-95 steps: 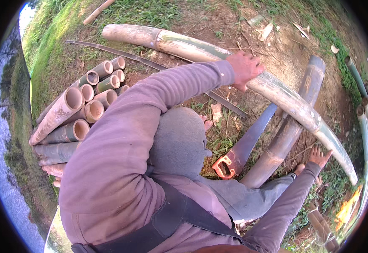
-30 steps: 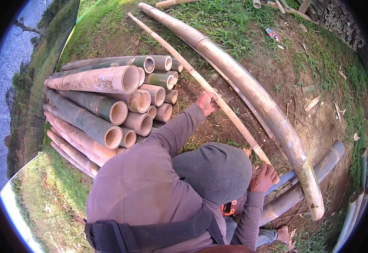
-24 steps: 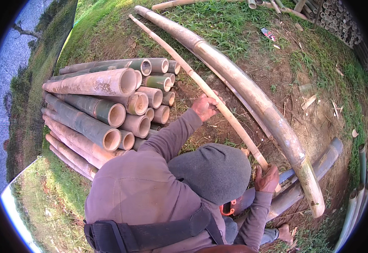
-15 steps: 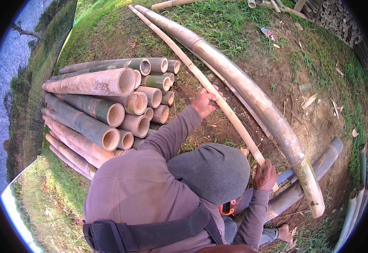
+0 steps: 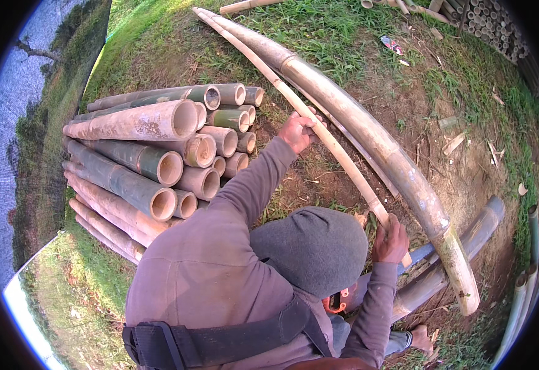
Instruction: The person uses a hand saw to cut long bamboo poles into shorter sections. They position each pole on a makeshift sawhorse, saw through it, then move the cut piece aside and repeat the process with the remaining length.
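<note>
A long pale split bamboo strip (image 5: 347, 163) slants from the upper middle down to the right, gripped at two places. My left hand (image 5: 299, 131) is closed round it near its middle. Lower down, close to the near end, my right hand (image 5: 391, 239) is wrapped round the strip, and a short tip shows past the fingers. Just right of the strip lies a thick bamboo pole (image 5: 368, 126), its near end resting across another bamboo pole (image 5: 417, 290). A grey cap (image 5: 311, 251) and my sleeved shoulders hide the ground beneath.
Several cut bamboo poles (image 5: 124, 163) are stacked at left, open ends facing right. Below my right wrist is an orange-handled object (image 5: 337, 301), partly hidden. More bamboo is piled at the far right (image 5: 490, 24), and upright poles (image 5: 519, 302) stand at the right edge.
Both hands have moved a little farther away with the bamboo strip. Its far end now lies closer against the thick pole.
</note>
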The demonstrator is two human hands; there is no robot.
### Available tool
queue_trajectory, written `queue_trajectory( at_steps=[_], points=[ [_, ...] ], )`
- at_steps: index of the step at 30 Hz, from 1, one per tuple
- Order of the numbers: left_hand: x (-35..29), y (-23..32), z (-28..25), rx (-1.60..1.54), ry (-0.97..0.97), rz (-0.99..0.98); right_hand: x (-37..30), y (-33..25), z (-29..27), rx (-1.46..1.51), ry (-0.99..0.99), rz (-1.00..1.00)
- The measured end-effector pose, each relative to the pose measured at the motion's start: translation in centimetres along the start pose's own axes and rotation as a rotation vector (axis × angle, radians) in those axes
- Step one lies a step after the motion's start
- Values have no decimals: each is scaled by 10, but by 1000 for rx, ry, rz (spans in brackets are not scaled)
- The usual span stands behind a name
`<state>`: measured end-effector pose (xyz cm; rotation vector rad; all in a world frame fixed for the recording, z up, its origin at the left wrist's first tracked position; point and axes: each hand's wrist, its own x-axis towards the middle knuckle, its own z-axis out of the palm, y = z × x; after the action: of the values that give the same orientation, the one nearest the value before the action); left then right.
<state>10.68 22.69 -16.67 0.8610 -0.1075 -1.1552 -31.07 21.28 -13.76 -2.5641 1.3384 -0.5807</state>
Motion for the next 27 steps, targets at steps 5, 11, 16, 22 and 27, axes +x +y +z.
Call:
queue_trajectory(
  at_steps=[5,11,16,22,27],
  points=[
    [8,10,-7,-15,-23,13,11,-9,4,1,8,-6],
    [22,18,-1,-13,11,1,24,-15,-2,-20,14,4],
    [29,10,-12,-49,-133,-1,32,-6,-17,21,21,-5],
    [55,14,-26,4,-143,-3,43,3,-34,11,63,-9],
    [58,16,16,281,-34,-38,70,18,-44,-88,207,-13]
  ],
)
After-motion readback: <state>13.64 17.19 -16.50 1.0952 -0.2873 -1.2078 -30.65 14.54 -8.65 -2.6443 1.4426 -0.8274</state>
